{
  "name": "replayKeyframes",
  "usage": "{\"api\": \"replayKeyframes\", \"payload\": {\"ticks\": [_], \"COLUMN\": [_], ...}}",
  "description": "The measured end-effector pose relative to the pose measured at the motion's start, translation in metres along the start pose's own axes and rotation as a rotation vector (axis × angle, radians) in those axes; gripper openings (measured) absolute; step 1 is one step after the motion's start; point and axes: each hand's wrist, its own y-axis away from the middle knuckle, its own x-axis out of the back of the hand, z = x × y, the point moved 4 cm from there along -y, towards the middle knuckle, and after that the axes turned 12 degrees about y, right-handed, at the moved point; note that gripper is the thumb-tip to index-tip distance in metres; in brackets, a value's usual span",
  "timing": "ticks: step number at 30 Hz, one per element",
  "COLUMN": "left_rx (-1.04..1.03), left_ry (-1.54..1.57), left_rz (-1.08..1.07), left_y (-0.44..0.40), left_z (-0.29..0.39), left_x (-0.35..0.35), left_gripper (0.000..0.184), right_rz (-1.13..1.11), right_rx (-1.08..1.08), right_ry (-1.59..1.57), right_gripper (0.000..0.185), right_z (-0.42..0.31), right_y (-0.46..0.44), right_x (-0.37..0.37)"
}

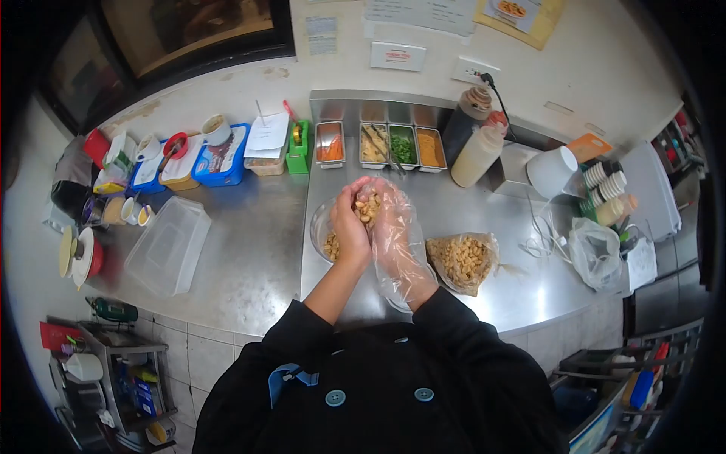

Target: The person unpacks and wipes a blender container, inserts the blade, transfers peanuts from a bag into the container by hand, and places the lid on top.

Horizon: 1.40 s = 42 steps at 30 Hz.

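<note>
My left hand [351, 231], bare, and my right hand [395, 231], in a loose clear plastic glove, are cupped together. Between them lies a heap of pale tan nuts [368, 209], held by both hands. Below and to the left is a clear round bowl [318, 219], partly hidden by my left hand, with more nuts [331, 246] inside. A clear plastic bag of nuts [463, 261] rests on the steel counter to the right of my gloved hand.
Metal pans of orange shreds [330, 144], pale pieces, chopped greens [402, 145] and orange-brown crumbs [430, 148] line the back. Squeeze bottles [479, 155] stand right of them. A clear plastic container [168, 246] sits left; a white cable [541, 234] and plastic bag [596, 253] lie right.
</note>
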Motion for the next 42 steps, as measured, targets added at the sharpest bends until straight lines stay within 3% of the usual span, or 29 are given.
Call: {"api": "replayKeyframes", "payload": {"ticks": [4,7,9,13,16,18,25,27,31,33,37,39,42], "left_rx": [0.02,-0.037,-0.081,-0.139,-0.068,-0.154,-0.113,-0.081,-0.059,-0.139,-0.075,-0.144,-0.166], "left_ry": [-0.017,-0.072,-0.145,-0.236,-0.211,-0.306,-0.3,-0.246,-0.23,-0.294,-0.244,-0.285,-0.271], "left_rz": [0.03,-0.026,-0.082,-0.097,-0.053,-0.105,-0.037,-0.012,-0.014,-0.057,-0.019,-0.033,-0.007], "left_y": [-0.004,-0.005,-0.006,-0.002,0.0,-0.001,0.006,0.01,0.003,-0.002,-0.001,-0.001,-0.004], "left_z": [-0.004,-0.007,-0.008,-0.003,-0.003,-0.002,0.005,0.012,0.008,0.009,0.014,0.021,0.031], "left_x": [0.015,0.017,0.018,0.017,0.016,0.015,0.009,0.0,0.01,0.012,0.011,0.007,0.007], "left_gripper": [0.039,0.037,0.039,0.038,0.036,0.035,0.035,0.034,0.033,0.031,0.031,0.03,0.028], "right_rz": [0.012,-0.045,-0.073,-0.047,-0.043,-0.021,-0.053,0.059,0.009,0.003,-0.017,-0.111,-0.165], "right_rx": [-0.03,0.039,0.197,0.167,0.17,0.354,0.286,0.042,0.103,0.266,0.176,0.153,0.147], "right_ry": [0.037,0.037,0.082,0.157,0.188,0.413,0.309,0.473,0.553,0.624,0.803,1.294,1.255], "right_gripper": [0.016,0.019,0.02,0.022,0.025,0.027,0.035,0.038,0.038,0.037,0.022,0.019,0.017], "right_z": [0.013,0.015,0.014,0.011,0.011,0.005,0.004,-0.003,-0.001,0.002,-0.016,-0.036,-0.042], "right_y": [0.004,0.006,0.006,0.014,0.015,0.016,0.021,0.028,0.025,0.021,0.02,0.022,0.018], "right_x": [0.005,0.007,0.007,0.007,0.009,0.011,0.009,0.007,0.013,0.013,0.009,0.0,0.0]}}
